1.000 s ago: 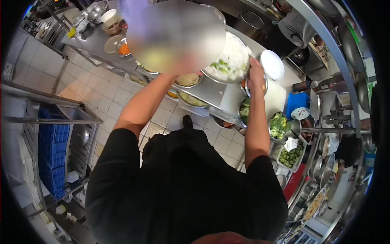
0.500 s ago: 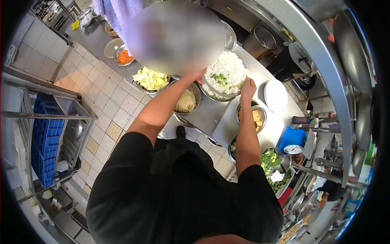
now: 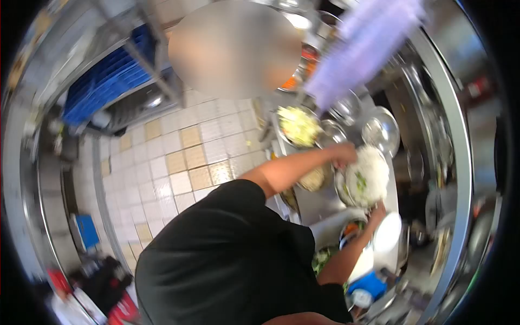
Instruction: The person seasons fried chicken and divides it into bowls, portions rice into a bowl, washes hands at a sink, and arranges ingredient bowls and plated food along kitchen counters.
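A round bowl of white rice with some green pieces is between my two hands at the right of the view. My left hand is closed at the bowl's upper left rim. At the lower rim, my right hand grips the bowl's edge, close to a stack of white plates. Left of the rice, a bowl of noodles is partly covered by my left forearm. Chopped pale yellow-green cabbage fills a bowl farther up.
An empty metal bowl stands above the rice. A purple cloth hangs over the counter's upper part. A blue scale sits at the lower right. Blue crates are on a rack at the upper left.
The view has swung round, so the counter now runs down the right side and more floor shows. Both hands are still at the rice bowl's rim.
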Motion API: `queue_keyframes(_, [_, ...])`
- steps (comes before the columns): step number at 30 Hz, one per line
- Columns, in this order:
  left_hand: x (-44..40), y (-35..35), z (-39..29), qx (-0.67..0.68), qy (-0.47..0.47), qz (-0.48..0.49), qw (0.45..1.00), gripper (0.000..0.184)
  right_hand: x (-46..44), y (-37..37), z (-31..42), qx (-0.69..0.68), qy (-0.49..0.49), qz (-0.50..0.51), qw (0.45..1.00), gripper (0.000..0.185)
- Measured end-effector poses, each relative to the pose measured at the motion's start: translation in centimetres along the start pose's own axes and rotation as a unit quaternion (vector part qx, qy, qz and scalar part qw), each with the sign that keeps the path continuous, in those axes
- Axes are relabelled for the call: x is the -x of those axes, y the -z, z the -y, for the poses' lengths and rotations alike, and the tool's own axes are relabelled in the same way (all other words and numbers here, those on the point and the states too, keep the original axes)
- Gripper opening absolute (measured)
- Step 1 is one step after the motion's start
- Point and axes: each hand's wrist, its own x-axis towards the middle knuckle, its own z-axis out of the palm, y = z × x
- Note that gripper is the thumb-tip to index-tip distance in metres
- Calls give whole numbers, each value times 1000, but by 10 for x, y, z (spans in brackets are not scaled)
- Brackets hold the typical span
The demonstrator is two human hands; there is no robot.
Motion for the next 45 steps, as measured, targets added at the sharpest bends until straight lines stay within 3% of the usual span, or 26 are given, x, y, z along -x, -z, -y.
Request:
queue_keyframes(1, [21,3,-5,9,-18,-16,1000,21,0,6,3,18,45,50,998,37])
queue_keyframes(3, [-1,-11,38,-76,-297,-193,932,16,-39,26,-20,115,60,21,991,34])
queue_keyframes(4, [49,4,38,-32,-320,-163,933,16,-54,38,-37,139,252,-5,958,30])
queue_keyframes(7, [132,37,89,-53,-483,-108,867,12,31,30,36,255,322,-184,893,31])
queue_keyframes(8, [168,48,119,-92,-444,-156,877,9,40,25,43,121,260,-143,947,29])
queue_keyframes(9, [202,54,153,-133,-406,-199,882,9,52,17,54,142,286,-127,939,26])
queue_keyframes(10, [203,63,223,-141,-488,-221,833,19,62,2,62,123,314,-87,937,25])
queue_keyframes(11, [231,76,286,-256,-411,-268,833,20,74,-17,69,103,343,-44,932,24])
queue_keyframes(12, [271,75,357,-31,-291,-228,929,22,113,-51,86,56,343,4,938,24])
queue_keyframes(13, [313,75,426,228,-171,-237,929,24,169,-90,108,11,341,56,938,25])
queue_keyframes(14, [370,78,481,92,-40,-290,952,27,213,-118,126,0,266,178,948,26])
queue_keyframes(15, [407,72,553,-72,-44,-296,952,32,246,-158,129,-50,266,292,918,27])
queue_keyframes(16, [459,55,567,218,62,-387,894,37,317,-196,146,-98,241,376,889,25])
queue_keyframes(17, [518,51,558,230,156,-395,876,40,356,-232,148,-141,205,474,845,22])
queue_keyframes(18, [543,41,615,104,103,-417,897,45,395,-269,147,-162,105,544,817,21])
queue_keyframes(21, [647,34,610,125,192,-547,805,55,465,-407,91,-224,-133,789,557,27])
queue_keyframes(23, [692,41,605,117,214,-590,770,47,488,-507,23,106,123,773,613,29])
queue_keyframes(26, [723,59,620,157,94,-705,685,24,558,-549,-14,205,63,732,647,30])
queue_keyframes(28, [750,80,632,193,58,-735,647,23,596,-567,-38,268,22,691,671,33])
queue_keyframes(32, [797,82,699,368,2,-737,567,26,588,-598,-75,466,43,762,447,30])
queue_keyframes(35, [804,11,806,258,250,-719,595,30,620,-610,-65,593,151,729,307,25])
queue_keyframes(36, [786,-47,860,119,330,-733,583,31,633,-619,-67,542,150,768,307,21])
queue_keyframes(37, [778,-104,878,178,378,-742,524,22,651,-636,-68,532,159,778,295,19])
queue_keyframes(41, [829,-242,843,454,548,-377,593,17,734,-768,-120,620,47,699,354,15])
queue_keyframes(43, [863,-262,812,548,526,-383,525,15,815,-833,-146,604,4,696,389,14])
queue_keyframes(45, [899,-245,786,649,445,-502,359,16,951,-856,-138,553,171,730,364,24])
